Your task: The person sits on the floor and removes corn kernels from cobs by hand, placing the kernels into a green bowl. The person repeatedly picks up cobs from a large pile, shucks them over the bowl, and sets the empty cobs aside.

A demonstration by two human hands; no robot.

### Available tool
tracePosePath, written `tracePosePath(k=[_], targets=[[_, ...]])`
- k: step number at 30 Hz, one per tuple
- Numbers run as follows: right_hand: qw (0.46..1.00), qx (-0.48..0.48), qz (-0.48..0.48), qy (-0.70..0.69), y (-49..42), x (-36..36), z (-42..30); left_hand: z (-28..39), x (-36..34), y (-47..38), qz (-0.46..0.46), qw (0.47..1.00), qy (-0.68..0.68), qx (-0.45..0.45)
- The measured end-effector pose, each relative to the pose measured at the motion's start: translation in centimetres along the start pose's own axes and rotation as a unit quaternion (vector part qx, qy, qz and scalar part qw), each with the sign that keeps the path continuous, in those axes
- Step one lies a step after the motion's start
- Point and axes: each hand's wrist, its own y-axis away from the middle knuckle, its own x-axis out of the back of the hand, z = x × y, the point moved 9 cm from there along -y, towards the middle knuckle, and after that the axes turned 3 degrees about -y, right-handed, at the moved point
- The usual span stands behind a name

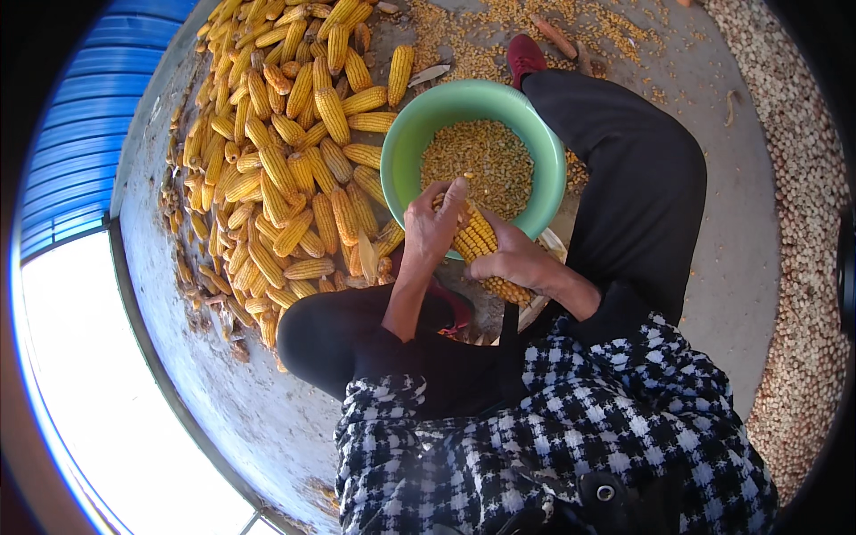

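A yellow corn cob point(476, 239) slants across the near rim of a green plastic basin point(401, 147). My left hand point(433, 217) is closed around its upper end, thumb up, where some reddish bare cob shows near the fingers. Lower down, my right hand point(511, 257) grips the same cob, its kernels still in rows between the two hands. Loose corn kernels point(478, 157) cover the bottom of the basin. One kernel point(469, 175) shows just above my left thumb.
A large heap of corn cobs point(274, 160) lies left of the basin. Scattered kernels point(461, 40) and a stripped cob point(554, 36) are on the concrete floor point(729, 254) beyond it. My bent legs flank the basin. A band of pale, rounded pieces point(802, 167) runs along the right.
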Motion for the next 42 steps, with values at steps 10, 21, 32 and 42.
tracePosePath(k=[10, 21, 32, 42], targets=[[1.0, 0.009, 0.014, 0.019, -0.3, 0.4, 0.4, 0.7, 0.1, 0.2, 0.031, 0.996, -0.069, -0.047], [0.999, -0.023, 0.023, -0.012, -0.1, 0.6, 0.2, 0.6, -0.8, 0.5, -0.022, 0.998, -0.014, -0.049], [0.997, -0.069, 0.043, 0.012, -0.2, 1.6, 1.3, 3.0, -0.2, 1.1, 0.05, 0.977, -0.101, -0.182], [0.922, 0.014, 0.123, 0.366, -0.2, 2.1, 0.6, -1.8, 1.3, -0.7, 0.092, 0.995, -0.043, -0.015]])
